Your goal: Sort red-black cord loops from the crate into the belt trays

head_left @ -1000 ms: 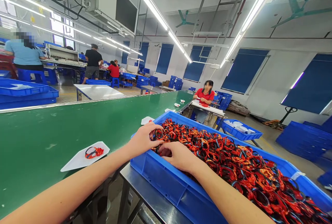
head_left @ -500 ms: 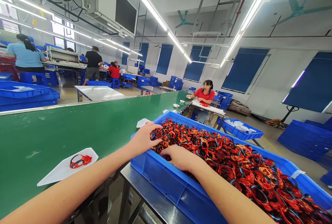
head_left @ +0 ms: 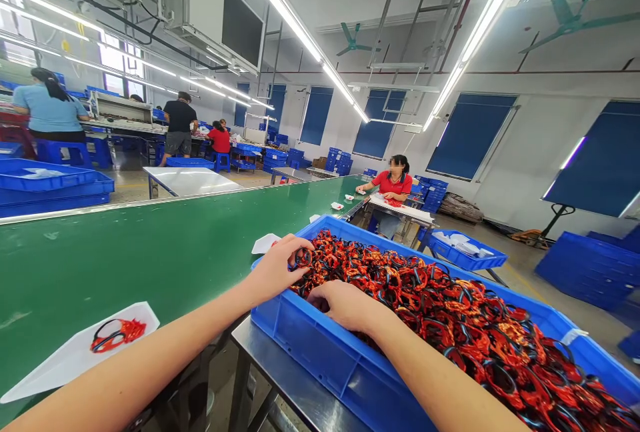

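Note:
A blue plastic crate stands in front of me, heaped with tangled red-and-black cord loops. My left hand rests at the crate's far edge, its fingers pinching a loop. My right hand sinks into the pile, its fingertips hidden among the cords. On the green conveyor belt, left of my left forearm, lies a white sheet bearing one red-and-black loop.
A steel table carries the crate. Another white sheet lies on the belt beyond my left hand. A co-worker in a red shirt sits at a far table. Stacks of blue crates stand at the left.
The white sheet with its loop has slid toward the lower left along the belt. The other white sheet has shifted left too. My hands have barely moved.

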### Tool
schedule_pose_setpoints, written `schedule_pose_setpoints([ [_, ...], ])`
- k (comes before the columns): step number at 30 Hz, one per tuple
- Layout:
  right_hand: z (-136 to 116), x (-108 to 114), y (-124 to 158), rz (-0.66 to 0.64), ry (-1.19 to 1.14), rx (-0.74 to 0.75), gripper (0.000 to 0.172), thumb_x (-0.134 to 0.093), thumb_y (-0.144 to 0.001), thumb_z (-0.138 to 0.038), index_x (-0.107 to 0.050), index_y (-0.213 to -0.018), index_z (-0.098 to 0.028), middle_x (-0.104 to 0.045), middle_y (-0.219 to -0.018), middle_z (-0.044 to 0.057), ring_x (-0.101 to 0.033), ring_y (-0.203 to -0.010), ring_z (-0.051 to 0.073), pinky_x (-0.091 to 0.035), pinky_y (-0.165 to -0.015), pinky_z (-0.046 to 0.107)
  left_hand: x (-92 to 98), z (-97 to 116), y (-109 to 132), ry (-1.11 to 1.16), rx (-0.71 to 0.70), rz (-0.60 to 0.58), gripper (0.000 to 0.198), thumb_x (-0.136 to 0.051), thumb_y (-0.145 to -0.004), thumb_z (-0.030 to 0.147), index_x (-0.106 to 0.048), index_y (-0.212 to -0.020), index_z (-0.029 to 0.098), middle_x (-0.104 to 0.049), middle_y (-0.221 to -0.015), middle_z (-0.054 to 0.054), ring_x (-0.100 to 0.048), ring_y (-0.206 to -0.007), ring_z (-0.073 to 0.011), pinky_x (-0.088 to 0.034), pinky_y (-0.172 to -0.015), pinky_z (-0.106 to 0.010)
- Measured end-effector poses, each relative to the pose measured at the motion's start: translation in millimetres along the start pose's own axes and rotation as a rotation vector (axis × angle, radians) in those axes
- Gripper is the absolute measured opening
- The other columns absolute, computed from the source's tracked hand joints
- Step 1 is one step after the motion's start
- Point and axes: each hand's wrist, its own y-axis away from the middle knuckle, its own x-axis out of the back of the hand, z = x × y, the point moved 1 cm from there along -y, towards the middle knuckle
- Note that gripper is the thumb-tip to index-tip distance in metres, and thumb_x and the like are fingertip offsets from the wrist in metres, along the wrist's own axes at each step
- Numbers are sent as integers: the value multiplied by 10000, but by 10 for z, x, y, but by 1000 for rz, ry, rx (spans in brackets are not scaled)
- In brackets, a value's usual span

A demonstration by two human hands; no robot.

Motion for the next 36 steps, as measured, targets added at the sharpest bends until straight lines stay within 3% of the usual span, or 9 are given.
schedule_pose_setpoints([
  [8,64,-66,-25,54,-16,34,175,-584,-704,-212,-697,-838,-220,-706,-765,7,-617,-676,163,-414,-575,232,-8,3,7,35,20,6,260,-608,-747,189,-541,-995,232,-545,-913,1,-499,-741,-144,-430,-704,-295],
  [11,92,-70,-63,243,-111,30,165,-523,-763,-207,-677,-824,-209,-690,-747,15,-612,-677,155,-435,-626,247,-12,-3,4,58,13,14,253,-613,-741,187,-535,-979,223,-558,-932,-2,-508,-778,-148,-433,-719,-292],
  [13,97,-44,-91,401,-284,10,201,-449,-829,-239,-644,-822,-191,-665,-715,23,-605,-656,147,-452,-640,254,-11,-10,5,65,7,12,245,-619,-741,200,-533,-970,223,-560,-922,2,-505,-776,-147,-431,-712,-287],
  [15,92,-16,-114,475,-517,-17,250,-393,-874,-299,-603,-815,-177,-628,-667,18,-587,-593,134,-465,-597,251,-8,-17,7,62,8,6,249,-628,-738,213,-529,-966,224,-558,-903,9,-498,-755,-143,-428,-696,-283],
  [18,82,5,-137,450,-766,-67,292,-441,-862,-418,-564,-769,-170,-583,-617,-3,-537,-504,109,-447,-500,228,-14,-19,14,53,15,6,256,-639,-730,220,-521,-957,223,-550,-866,17,-495,-736,-144,-422,-681,-280],
  [22,98,-2,-145,460,-866,-121,300,-590,-769,-471,-570,-807,-174,-546,-578,-37,-486,-457,87,-395,-429,199,-71,9,28,44,15,-5,274,-661,-711,209,-526,-949,228,-553,-864,21,-503,-741,-147,-417,-685,-282],
  [36,57,2,-104,383,-1030,-40,171,-535,-691,-241,-638,-789,-144,-579,-695,11,-533,-607,102,-458,-514,213,-116,51,51,19,71,39,187,-627,-721,206,-541,-885,232,-584,-842,24,-538,-766,-158,-404,-685,-279],
])
